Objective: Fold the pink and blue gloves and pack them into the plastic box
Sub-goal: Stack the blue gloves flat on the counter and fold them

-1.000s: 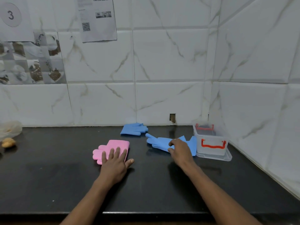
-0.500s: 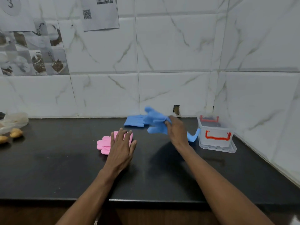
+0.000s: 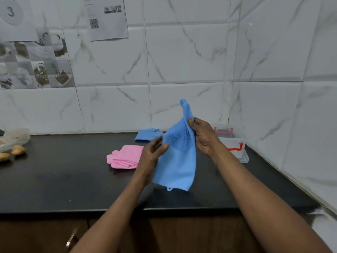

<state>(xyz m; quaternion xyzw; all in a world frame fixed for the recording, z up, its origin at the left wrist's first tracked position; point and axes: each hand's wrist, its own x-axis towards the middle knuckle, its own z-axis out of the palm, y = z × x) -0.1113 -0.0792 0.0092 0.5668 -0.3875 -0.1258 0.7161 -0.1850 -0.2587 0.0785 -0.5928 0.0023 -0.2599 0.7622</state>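
We hold one blue glove (image 3: 177,157) above the dark surface (image 3: 73,179): right hand (image 3: 205,136) pinches its upper edge, left hand (image 3: 152,152) grips its left edge. Pink gloves (image 3: 125,157) lie folded; plastic box (image 3: 235,145) sits at the right, by the wall.

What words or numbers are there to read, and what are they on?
"3": on the round grey circle on the paper taped to the wall, top left.
Second sheet: a QR code and small pictures; its print is too blurred to read.
Gloves and box: no writing visible.
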